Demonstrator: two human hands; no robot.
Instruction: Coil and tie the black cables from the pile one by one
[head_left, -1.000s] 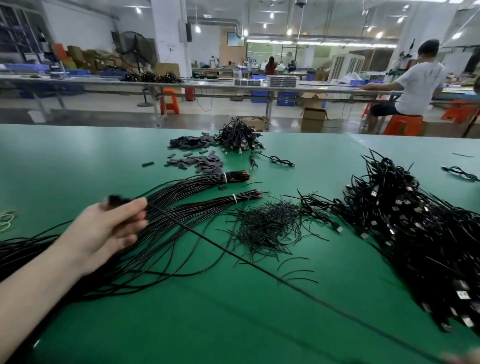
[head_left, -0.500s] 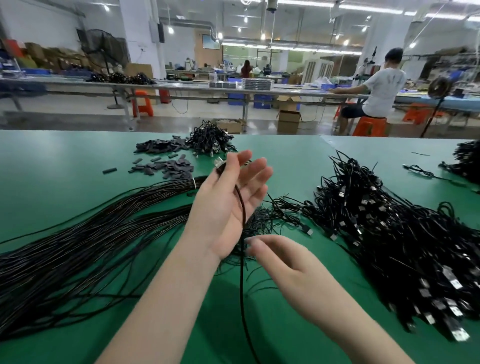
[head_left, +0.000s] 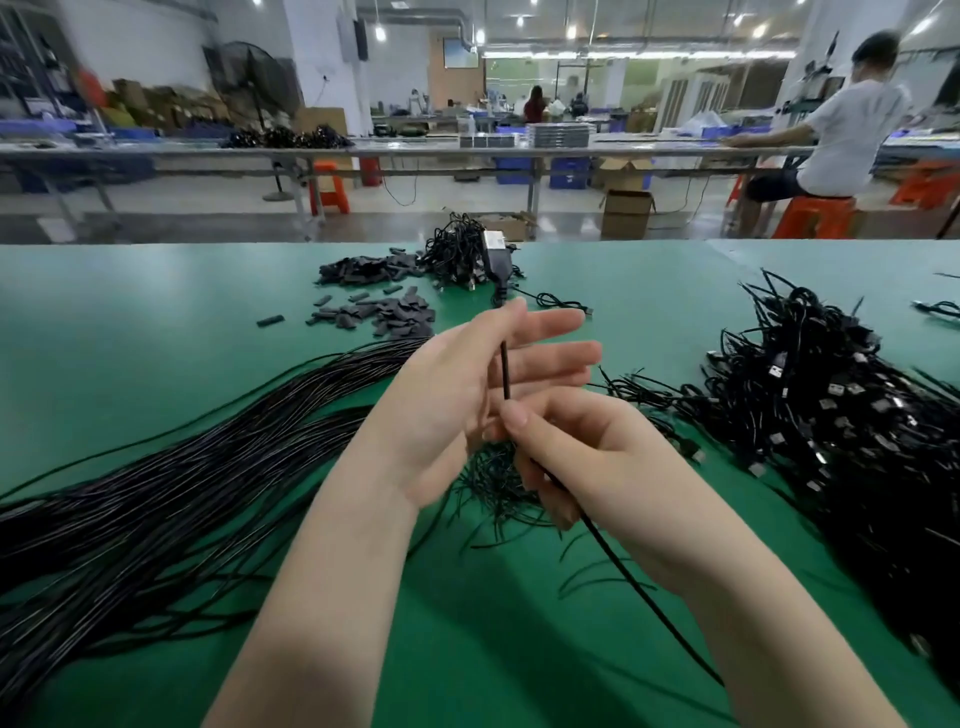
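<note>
One black cable (head_left: 649, 603) runs from its plug end (head_left: 494, 257), down across my left palm, through my right hand, and off toward the lower right. My left hand (head_left: 452, 400) is raised over the table with its fingers straight, and the thumb pins the cable just below the plug. Just below it, my right hand (head_left: 587, 467) pinches the same cable between thumb and curled fingers. A long bundle of straight black cables (head_left: 156, 493) lies on the left. A large heap of tied cables with silver plugs (head_left: 841, 426) sits on the right.
The green table (head_left: 130, 312) also carries a tuft of thin black wire ties (head_left: 493, 483) under my hands, small flat black pieces (head_left: 384, 317) farther back, and a small heap of cables (head_left: 457, 249) at the far edge. A person sits at another bench at the back right.
My left hand brought the plug end from the left to the centre and lifted it. My right hand came in and took hold of the cable just below the left palm.
</note>
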